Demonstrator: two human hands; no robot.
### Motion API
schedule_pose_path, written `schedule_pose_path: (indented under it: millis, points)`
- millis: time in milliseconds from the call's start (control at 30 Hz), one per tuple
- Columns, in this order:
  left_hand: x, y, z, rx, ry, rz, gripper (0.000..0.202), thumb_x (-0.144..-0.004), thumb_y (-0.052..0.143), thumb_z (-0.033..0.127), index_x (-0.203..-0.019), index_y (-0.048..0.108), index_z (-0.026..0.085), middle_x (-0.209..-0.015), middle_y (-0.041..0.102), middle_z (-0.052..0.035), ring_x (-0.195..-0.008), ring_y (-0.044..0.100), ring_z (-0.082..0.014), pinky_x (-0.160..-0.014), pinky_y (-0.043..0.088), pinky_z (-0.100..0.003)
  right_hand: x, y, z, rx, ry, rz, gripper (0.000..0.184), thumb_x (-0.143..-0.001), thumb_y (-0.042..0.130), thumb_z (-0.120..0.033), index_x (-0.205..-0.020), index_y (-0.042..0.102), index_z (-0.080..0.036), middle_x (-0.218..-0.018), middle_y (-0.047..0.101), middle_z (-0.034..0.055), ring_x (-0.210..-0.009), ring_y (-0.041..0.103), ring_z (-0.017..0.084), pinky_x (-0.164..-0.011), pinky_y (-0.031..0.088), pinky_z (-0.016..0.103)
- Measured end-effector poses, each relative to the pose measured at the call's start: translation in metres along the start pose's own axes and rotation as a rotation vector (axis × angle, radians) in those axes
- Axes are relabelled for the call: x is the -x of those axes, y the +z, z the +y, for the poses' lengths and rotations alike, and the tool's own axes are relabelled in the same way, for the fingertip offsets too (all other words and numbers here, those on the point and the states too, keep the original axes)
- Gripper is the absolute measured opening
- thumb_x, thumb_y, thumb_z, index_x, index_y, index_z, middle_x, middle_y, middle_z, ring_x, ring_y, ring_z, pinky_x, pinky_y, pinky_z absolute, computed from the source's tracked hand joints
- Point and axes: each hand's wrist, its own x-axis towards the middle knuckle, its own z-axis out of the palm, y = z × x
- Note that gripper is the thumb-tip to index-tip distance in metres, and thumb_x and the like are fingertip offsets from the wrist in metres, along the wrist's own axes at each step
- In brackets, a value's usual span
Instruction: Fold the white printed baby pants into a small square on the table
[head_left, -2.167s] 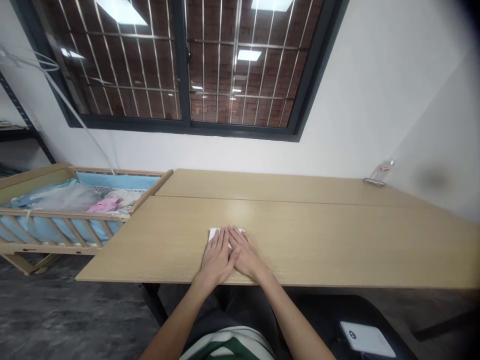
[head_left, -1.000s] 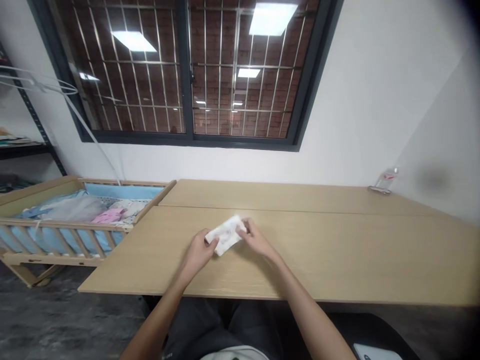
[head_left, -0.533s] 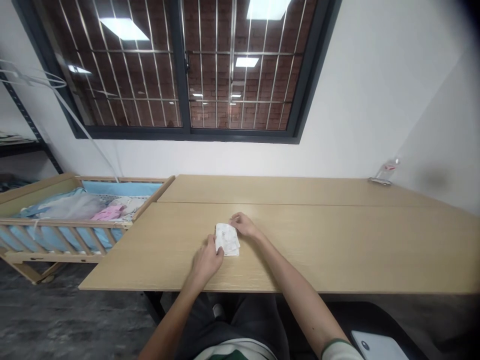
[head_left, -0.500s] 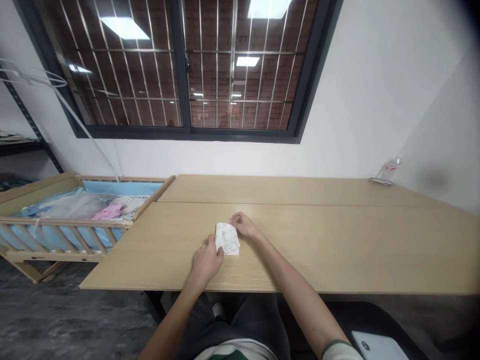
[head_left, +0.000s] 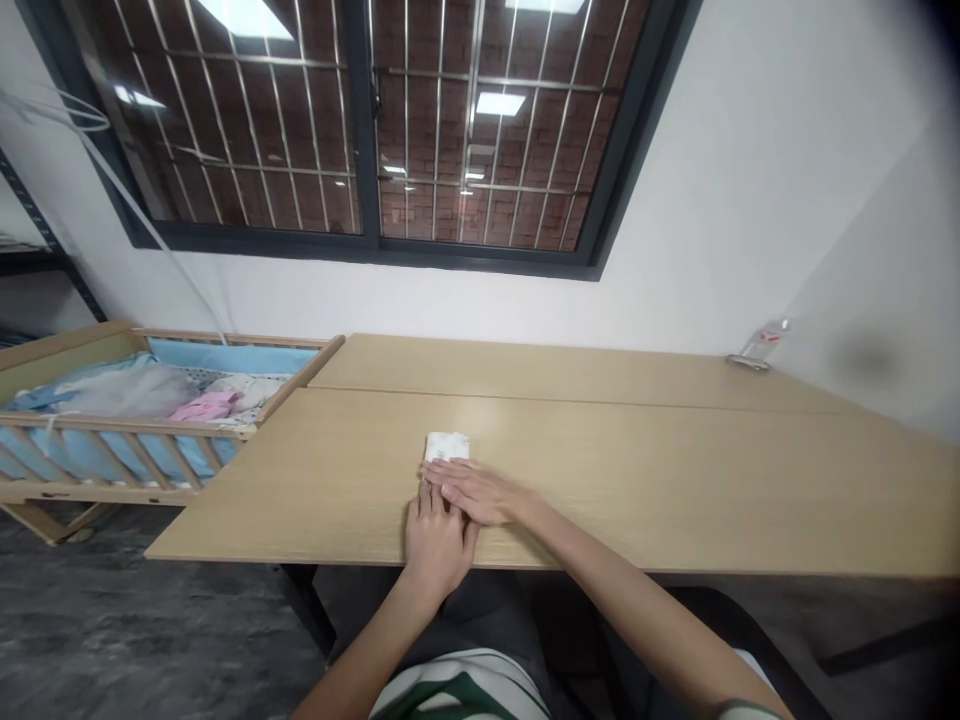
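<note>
Folded white tissue (head_left: pixel 448 446) lies flat on the light wood table (head_left: pixel 645 480), near half, left of centre. Far part exposed, near part under the hands. Faint marks on its surface.

Right hand (head_left: pixel 480 492): comes in from the right, palm down, fingers straight and pressed together, pointing left. They lie across the tissue's near part and over the left fingertips.

Left hand (head_left: pixel 437 540): palm down just on the near side of the tissue, fingers extended toward the far side, close together, thumb off to the right. Fingertips run under the right hand, so can't tell if they pinch the tissue or only press on it.

Table has a seam running left to right; both hands are on the near side of it. Far right corner by the wall: clear bottle (head_left: pixel 766 340) with red marking, small flat item (head_left: pixel 748 363) at its base, too small to identify.

Left of table: wooden crib (head_left: pixel 112 426), blue padding, pink cloth (head_left: pixel 206 405) and pale sheer fabric (head_left: pixel 139 390) inside. White pole (head_left: pixel 169 250) rises behind it.

Far wall: dark-framed window (head_left: pixel 367 130), metal bars, brick behind.

Near right, below table edge: black chair (head_left: pixel 720 612), white object (head_left: pixel 756 664) on it mostly hidden by the right arm.
</note>
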Motion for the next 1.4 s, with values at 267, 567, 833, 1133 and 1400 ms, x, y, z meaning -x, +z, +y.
schedule_pose_path:
  millis: [267, 567, 833, 1133, 1400]
  points:
    - [-0.002, -0.001, -0.003, 0.0, -0.037, -0.049, 0.06, -0.1, 0.043, 0.051, -0.147, 0.051, 0.014, -0.147, 0.051, -0.0243, -0.137, 0.045, -0.039, -0.102, 0.043, -0.05, -0.022, -0.022, 0.057, 0.06, 0.116, 0.045, 0.064, -0.103, 0.031, -0.061, -0.158, 0.034, -0.028, -0.166, 0.026, 0.0006, -0.156, 0.015, 0.023, -0.128, 0.006, 0.044]
    - [-0.019, -0.019, -0.015, 0.137, -0.142, -0.122, 0.05, -0.1, 0.042, 0.047, -0.135, 0.057, 0.016, -0.13, 0.063, -0.0188, -0.119, 0.057, -0.0327, -0.098, 0.043, -0.044, -0.026, -0.002, 0.079, -0.128, 0.197, 0.392, 0.064, -0.101, 0.043, -0.056, -0.156, 0.038, -0.023, -0.164, 0.033, 0.0092, -0.152, 0.028, 0.027, -0.126, 0.018, 0.049]
    - [-0.06, -0.026, -0.06, 0.007, -0.355, -0.228, 0.058, -0.101, 0.033, 0.051, -0.112, 0.066, 0.005, -0.113, 0.068, -0.024, -0.108, 0.065, -0.0347, -0.091, 0.045, -0.043, -0.017, 0.001, 0.08, -0.293, 0.251, 0.736, 0.042, -0.09, 0.06, -0.042, -0.122, 0.066, -0.016, -0.12, 0.062, 0.0146, -0.105, 0.061, 0.024, -0.092, 0.05, 0.041]
    - [-0.075, -0.014, -0.055, 0.074, -0.267, -0.34, 0.045, -0.1, 0.042, 0.047, -0.112, 0.066, 0.01, -0.115, 0.072, -0.0201, -0.107, 0.069, -0.0295, -0.089, 0.047, -0.036, -0.016, -0.001, 0.063, -0.338, 0.252, 0.709, 0.027, -0.079, 0.07, -0.035, -0.099, 0.069, -0.017, -0.095, 0.062, 0.0056, -0.081, 0.056, 0.018, -0.075, 0.047, 0.032]
    - [-0.039, -0.042, -0.083, 0.09, -0.254, -0.29, 0.029, -0.1, 0.046, 0.037, -0.105, 0.063, 0.015, -0.104, 0.075, -0.0153, -0.1, 0.07, -0.0282, -0.083, 0.047, -0.034, -0.022, 0.02, 0.022, -0.274, 0.335, 0.588, 0.016, -0.077, 0.072, -0.029, -0.08, 0.061, -0.019, -0.078, 0.057, -0.001, -0.071, 0.051, 0.015, -0.069, 0.041, 0.027]
